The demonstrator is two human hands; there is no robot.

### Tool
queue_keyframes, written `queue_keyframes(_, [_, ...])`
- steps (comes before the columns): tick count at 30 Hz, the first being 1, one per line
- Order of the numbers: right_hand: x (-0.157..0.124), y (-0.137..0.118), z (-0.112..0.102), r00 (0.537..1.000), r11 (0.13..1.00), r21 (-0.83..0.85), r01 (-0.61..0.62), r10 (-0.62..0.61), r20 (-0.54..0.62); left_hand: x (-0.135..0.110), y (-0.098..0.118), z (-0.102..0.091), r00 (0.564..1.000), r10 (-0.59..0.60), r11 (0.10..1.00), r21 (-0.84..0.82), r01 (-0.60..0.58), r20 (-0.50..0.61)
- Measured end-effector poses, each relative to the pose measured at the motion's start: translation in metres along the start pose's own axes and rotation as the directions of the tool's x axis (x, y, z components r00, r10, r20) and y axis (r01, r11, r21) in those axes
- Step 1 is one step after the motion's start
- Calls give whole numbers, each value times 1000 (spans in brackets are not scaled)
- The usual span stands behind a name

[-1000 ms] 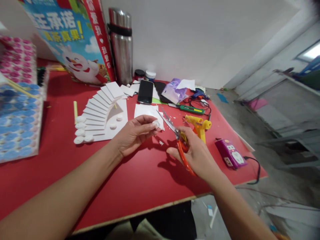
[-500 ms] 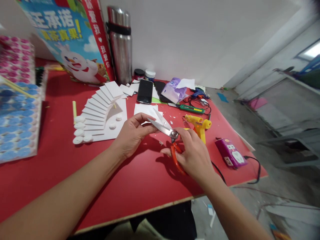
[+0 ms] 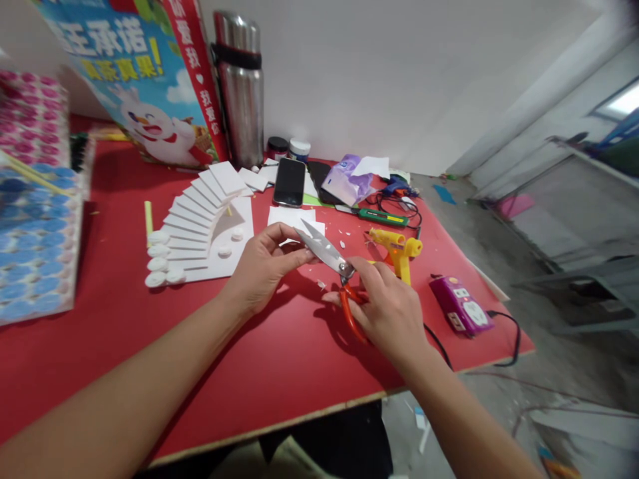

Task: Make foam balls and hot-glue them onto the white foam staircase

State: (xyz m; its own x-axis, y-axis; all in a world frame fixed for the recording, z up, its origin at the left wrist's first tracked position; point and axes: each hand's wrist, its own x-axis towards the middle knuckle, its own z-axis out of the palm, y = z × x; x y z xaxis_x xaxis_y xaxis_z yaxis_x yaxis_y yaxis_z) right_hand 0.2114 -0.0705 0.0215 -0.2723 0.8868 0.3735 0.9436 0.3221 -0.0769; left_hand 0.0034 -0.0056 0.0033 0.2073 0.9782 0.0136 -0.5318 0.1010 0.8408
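My right hand point(image 3: 387, 306) grips orange-handled scissors point(image 3: 335, 266), whose steel blades point up-left toward my left hand. My left hand point(image 3: 264, 263) is pinched shut over the red table point(image 3: 259, 359), its fingertips at the blades. A small white foam piece was in those fingers a moment ago; the blades and fingers hide it now. White foam sheets point(image 3: 289, 217) lie just beyond the hands. A white foam staircase model point(image 3: 200, 223) with round foam discs stands to the left.
Along the wall stand a steel flask point(image 3: 242, 90), a printed carton point(image 3: 134, 80), two small jars point(image 3: 289, 148) and a phone point(image 3: 289, 181). A yellow glue gun point(image 3: 399, 249), a green cutter point(image 3: 382, 217) and a purple power strip point(image 3: 459, 306) lie right. Patterned foam sheets point(image 3: 34, 219) sit left.
The scissors swung left and lower, their blades now at my left fingertips. My left hand closed tighter round the white piece, which no longer shows.
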Motion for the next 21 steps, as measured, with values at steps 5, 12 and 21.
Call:
queue_keyframes(5, [6,-1,-6,978,939,283,-195,163,131,-1,2,0,999,-46,999,4,46,2])
queue_keyframes(12, [20,13,-10,921,920,156,-360,323,217,-1,8,3,992,-122,989,-77,125,37])
queue_keyframes(21, [28,4,-5,855,916,-263,-302,382,350,0,12,0,969,-243,955,-160,248,51])
